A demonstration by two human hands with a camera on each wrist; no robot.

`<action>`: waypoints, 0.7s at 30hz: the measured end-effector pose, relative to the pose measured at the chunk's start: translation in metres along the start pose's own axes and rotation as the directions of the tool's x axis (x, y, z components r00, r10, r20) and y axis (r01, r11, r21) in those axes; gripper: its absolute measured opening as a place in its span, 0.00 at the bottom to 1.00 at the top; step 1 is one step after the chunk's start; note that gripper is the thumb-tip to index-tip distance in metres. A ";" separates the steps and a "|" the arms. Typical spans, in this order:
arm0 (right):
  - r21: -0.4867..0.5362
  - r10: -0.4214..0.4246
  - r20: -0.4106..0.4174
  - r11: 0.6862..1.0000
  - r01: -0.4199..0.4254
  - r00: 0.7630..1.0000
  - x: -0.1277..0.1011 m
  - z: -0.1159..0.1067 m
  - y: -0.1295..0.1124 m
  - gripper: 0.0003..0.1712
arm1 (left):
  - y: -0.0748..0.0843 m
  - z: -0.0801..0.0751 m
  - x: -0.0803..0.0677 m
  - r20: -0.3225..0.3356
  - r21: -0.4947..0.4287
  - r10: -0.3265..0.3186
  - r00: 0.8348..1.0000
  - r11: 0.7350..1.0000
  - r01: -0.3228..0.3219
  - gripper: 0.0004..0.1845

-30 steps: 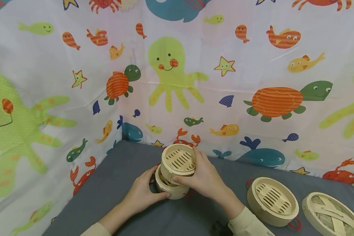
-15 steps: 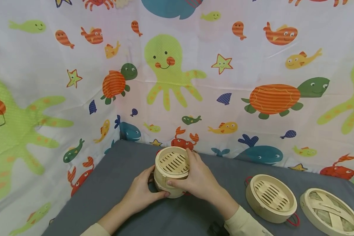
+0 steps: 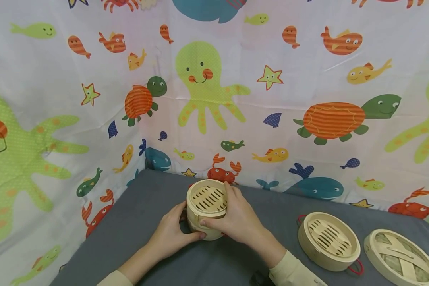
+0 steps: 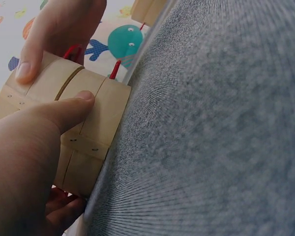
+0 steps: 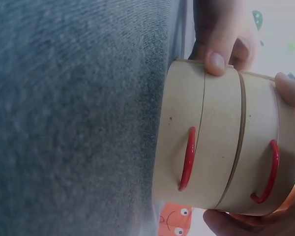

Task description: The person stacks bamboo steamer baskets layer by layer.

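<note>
My right hand (image 3: 241, 218) is grasping the upper bamboo steamer basket (image 3: 207, 198), thumb on the near wall; my left hand (image 3: 173, 232) is gripping the lower bamboo steamer basket (image 5: 219, 137), thumb below the seam. Neither set of fingers is releasing. The pair is standing as one stack near the back edge of the grey table (image 3: 271, 216), toward the back left corner. I'm reading this step as seating tier on tier: rims are lining up, only a thin dark line showing at the joint. Red handles (image 5: 188, 160) are showing on both tiers. The third bamboo steamer basket (image 3: 316, 250) is sitting well apart toward the table's right end, the bamboo lid (image 3: 400, 256) lying just beside it, closer to the right edge. Next move, I think, is calling for confirming the seat, letting go, then fetching that third basket; the lid is probably going last.
</note>
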State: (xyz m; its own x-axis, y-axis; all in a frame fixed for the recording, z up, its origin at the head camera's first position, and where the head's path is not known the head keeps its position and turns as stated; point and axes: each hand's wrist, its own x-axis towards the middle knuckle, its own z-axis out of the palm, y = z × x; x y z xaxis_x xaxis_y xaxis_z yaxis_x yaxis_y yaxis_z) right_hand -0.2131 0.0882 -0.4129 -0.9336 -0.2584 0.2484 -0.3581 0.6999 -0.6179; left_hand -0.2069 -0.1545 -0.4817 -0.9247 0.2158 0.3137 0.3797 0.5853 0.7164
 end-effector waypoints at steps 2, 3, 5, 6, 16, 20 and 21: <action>-0.009 0.001 -0.005 1.000 -0.001 1.000 0.000 0.001 -0.001 0.82 | 0.000 0.000 0.000 0.003 0.000 0.001 1.000 1.000 -0.001 0.61; -0.012 0.001 -0.009 1.000 -0.001 1.000 0.000 0.002 -0.001 0.82 | 0.000 0.000 0.000 0.005 0.003 -0.002 1.000 1.000 0.002 0.61; -0.026 0.002 -0.015 1.000 -0.003 1.000 0.000 0.003 -0.003 0.82 | 0.000 0.000 0.000 0.005 0.006 -0.002 1.000 1.000 0.002 0.60; -0.032 0.001 -0.018 0.999 -0.002 1.000 0.000 0.003 -0.003 0.82 | 0.000 0.000 0.000 0.004 0.010 0.000 1.000 1.000 0.000 0.60; -0.065 -0.007 -0.037 0.998 0.004 0.999 -0.005 0.006 -0.005 0.81 | 0.002 0.001 0.001 0.012 -0.002 0.002 1.000 1.000 -0.002 0.59; -0.056 -0.010 -0.031 0.998 0.008 0.999 -0.005 0.008 -0.005 0.81 | 0.000 0.002 0.000 0.010 -0.023 0.002 1.000 1.000 -0.002 0.58; -0.057 -0.013 -0.029 0.998 0.011 0.999 -0.005 0.008 -0.005 0.81 | 0.000 0.002 0.000 0.008 -0.022 0.004 1.000 1.000 -0.004 0.58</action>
State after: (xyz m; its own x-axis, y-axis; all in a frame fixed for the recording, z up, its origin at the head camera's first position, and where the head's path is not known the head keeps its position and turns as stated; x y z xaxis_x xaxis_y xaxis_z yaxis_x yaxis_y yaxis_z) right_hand -0.2064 0.0806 -0.4172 -0.9281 -0.2476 0.2782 -0.3672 0.7335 -0.5720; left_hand -0.2068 -0.1534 -0.4831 -0.9232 0.2245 0.3120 0.3841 0.5670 0.7287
